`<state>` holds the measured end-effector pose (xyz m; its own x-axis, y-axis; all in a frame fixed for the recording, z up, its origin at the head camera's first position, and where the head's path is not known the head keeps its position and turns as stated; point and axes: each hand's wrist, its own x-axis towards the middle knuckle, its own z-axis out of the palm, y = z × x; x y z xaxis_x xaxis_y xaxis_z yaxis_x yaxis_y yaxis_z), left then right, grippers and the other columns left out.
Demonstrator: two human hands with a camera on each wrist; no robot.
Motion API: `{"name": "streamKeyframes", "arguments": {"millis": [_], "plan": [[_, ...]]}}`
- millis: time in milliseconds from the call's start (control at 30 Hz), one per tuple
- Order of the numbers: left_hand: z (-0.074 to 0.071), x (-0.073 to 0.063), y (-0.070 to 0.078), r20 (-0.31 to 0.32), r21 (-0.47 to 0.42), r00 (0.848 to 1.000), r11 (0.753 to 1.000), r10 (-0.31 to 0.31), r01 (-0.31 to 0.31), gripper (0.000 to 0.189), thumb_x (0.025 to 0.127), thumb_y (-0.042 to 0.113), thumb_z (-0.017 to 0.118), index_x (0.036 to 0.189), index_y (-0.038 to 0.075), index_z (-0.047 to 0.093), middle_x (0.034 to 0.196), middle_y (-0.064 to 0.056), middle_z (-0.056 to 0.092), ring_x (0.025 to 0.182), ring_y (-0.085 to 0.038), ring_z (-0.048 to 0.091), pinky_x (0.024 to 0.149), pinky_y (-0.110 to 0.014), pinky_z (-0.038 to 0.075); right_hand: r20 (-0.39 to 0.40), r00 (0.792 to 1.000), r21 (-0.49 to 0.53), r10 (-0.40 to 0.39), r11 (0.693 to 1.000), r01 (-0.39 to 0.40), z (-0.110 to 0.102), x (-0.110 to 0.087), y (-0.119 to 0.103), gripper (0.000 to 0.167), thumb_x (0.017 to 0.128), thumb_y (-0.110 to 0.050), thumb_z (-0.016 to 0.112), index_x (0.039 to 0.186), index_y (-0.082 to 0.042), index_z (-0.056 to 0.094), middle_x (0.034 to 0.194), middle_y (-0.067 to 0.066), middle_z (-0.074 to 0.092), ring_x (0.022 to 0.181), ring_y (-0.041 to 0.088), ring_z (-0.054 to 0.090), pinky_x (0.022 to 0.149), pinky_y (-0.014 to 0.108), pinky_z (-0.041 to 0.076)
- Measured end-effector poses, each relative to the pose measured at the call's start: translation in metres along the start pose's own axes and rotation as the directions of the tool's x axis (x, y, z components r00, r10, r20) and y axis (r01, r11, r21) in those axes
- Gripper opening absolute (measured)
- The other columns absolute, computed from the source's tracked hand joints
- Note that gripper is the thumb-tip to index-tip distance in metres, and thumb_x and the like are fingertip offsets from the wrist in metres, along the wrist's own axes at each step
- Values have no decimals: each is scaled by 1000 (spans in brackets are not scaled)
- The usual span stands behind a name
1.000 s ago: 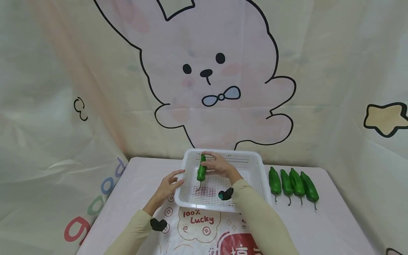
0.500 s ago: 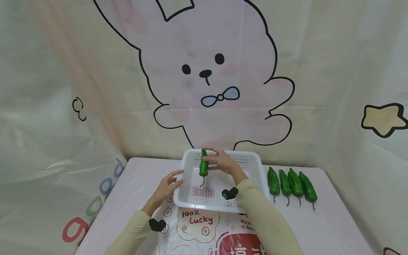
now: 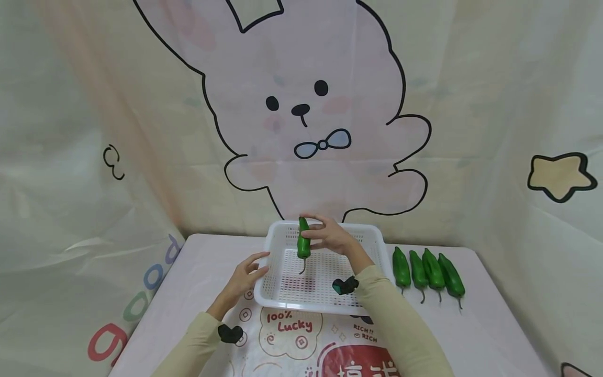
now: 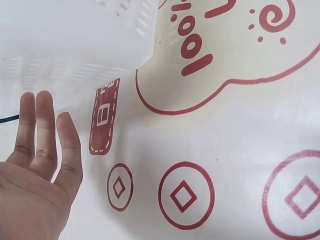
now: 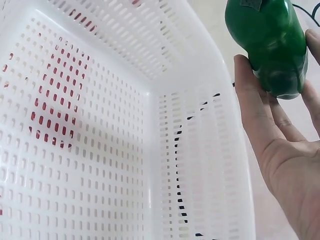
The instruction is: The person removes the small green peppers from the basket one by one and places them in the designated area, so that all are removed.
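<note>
Above the far part of a white perforated basket, my right hand holds a green chili pepper, its thin stem hanging down. In the right wrist view the fingers and thumb grip the pepper beyond the basket's rim. My left hand is at the basket's left side, fingertips right at the rim. The left wrist view has its fingers nearly straight beside the basket wall. Several more green peppers lie in a row to the right of the basket.
The table is covered with a white cloth printed in red in front of the basket. Fabric walls with a cartoon animal stand right behind the table and at both sides.
My right hand has lifted the pepper higher and slightly to the right, toward the far rim of the basket. The left hand stays beside the basket. The head view has shifted a little.
</note>
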<state>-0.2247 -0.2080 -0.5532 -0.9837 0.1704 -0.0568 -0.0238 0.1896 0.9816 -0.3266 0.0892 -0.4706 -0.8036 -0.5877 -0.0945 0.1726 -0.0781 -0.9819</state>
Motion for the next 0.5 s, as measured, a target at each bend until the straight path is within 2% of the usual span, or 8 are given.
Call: {"name": "streamKeyframes", "arguments": {"millis": [233,400,500], "plan": [[0,2,-3,-1,6,1000,1000,-4,4,52,99,26,69,148,18,52,126,-20,59,101,-32,65,78,-45,59,-44,998,-60,-32,998,30,-2,-10,-7,65,94,-3,73,152,-14,46,136,30,54,114,39,62,89,56,54],[1,2,-2,-9,18,1000,1000,-15,15,52,99,26,69,148,21,52,124,-18,60,99,-31,66,78,-45,59,-46,997,-90,-60,994,55,-5,-20,-11,66,94,-3,73,153,-12,45,138,34,50,113,40,63,88,56,54],[1,1,-1,-12,24,1000,1000,-17,17,52,99,27,70,148,21,52,123,-18,60,98,-31,66,78,-45,59,-60,996,-104,-68,993,62,-7,-26,-12,68,93,-3,75,153,-11,45,137,31,52,113,40,63,86,56,55]]}}
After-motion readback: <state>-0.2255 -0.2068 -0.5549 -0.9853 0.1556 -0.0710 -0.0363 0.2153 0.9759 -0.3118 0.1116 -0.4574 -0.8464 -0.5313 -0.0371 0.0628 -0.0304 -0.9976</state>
